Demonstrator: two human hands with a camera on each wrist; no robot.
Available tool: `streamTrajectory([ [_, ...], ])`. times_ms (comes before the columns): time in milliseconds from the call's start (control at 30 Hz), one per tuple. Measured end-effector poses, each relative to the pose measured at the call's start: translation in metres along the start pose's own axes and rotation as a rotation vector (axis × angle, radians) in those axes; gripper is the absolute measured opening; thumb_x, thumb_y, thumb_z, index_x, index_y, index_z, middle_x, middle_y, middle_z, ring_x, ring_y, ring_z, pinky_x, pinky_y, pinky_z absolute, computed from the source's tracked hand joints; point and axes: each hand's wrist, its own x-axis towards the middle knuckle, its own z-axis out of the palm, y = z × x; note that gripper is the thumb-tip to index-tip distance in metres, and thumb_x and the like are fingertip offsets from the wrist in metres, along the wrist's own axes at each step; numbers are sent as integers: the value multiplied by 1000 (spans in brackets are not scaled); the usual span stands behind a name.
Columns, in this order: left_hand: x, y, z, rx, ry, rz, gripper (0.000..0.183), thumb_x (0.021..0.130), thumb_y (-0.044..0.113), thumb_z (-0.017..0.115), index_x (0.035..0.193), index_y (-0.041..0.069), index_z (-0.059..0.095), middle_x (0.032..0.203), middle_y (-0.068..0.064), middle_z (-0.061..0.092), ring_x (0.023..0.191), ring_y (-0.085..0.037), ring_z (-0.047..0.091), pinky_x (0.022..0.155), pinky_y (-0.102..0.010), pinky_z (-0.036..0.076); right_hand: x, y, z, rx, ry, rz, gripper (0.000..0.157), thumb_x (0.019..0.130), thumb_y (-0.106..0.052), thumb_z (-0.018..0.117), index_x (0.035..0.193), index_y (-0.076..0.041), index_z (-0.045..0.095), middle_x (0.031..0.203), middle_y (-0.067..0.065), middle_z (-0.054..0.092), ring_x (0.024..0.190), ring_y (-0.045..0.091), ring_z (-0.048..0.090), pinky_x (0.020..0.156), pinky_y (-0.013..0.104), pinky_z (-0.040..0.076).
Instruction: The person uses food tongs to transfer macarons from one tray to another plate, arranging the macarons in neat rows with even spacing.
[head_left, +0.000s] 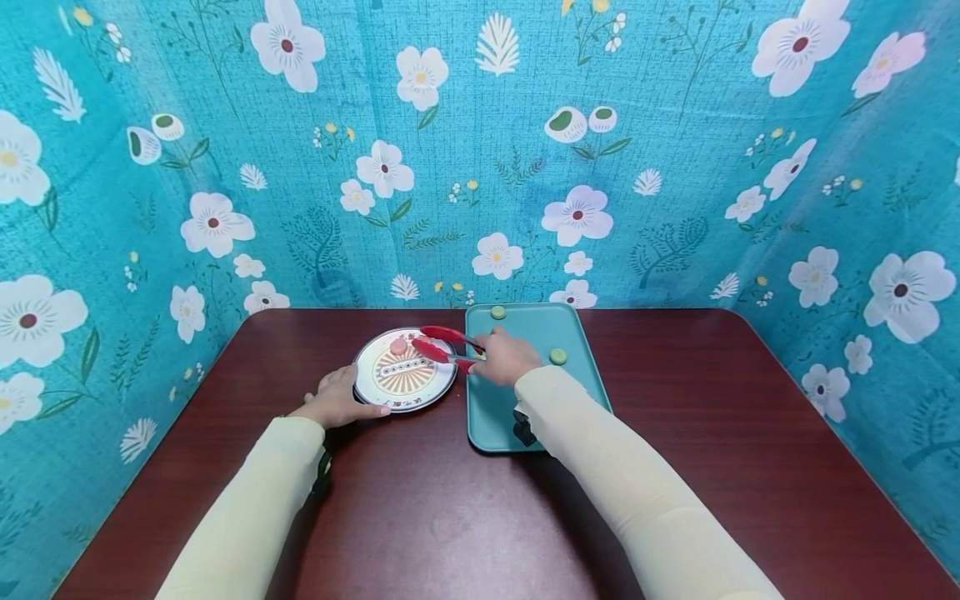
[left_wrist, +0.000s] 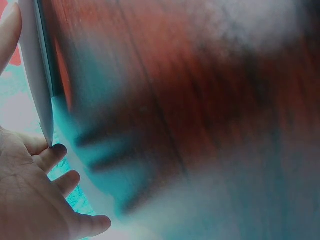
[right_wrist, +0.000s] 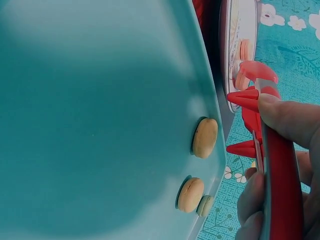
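My right hand (head_left: 510,357) grips red-handled tongs (right_wrist: 282,185) above the left edge of a turquoise tray (head_left: 498,417). In the head view, the tongs' red tips reach over a white patterned plate (head_left: 405,385) and stand apart. Two pink macarons (right_wrist: 244,50) are on the plate in the right wrist view; a tong tip overlaps the nearer one, and I cannot tell whether it is pinched. My left hand (head_left: 337,398) holds the plate's left rim, thumb along the front edge. Thumb and fingers lie either side of the rim in the left wrist view.
Green macarons (head_left: 558,356) lie on the tray, one near its far edge. Two tan macarons (right_wrist: 205,137) sit along the tray's side in the right wrist view. Dark reddish table (head_left: 420,517) surrounds plate and tray. A turquoise flowered curtain (head_left: 465,167) hangs behind.
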Motion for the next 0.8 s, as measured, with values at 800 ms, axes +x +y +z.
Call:
streamTrajectory([
  [800, -3, 1, 0, -11, 7, 10, 119, 71, 59, 76, 152, 0, 12, 152, -28, 22, 137, -47, 16, 103, -75, 13, 1, -6, -2, 25, -36, 20, 61, 85, -38, 73, 139, -16, 53, 110, 8, 53, 87, 20, 53, 68, 36, 49],
])
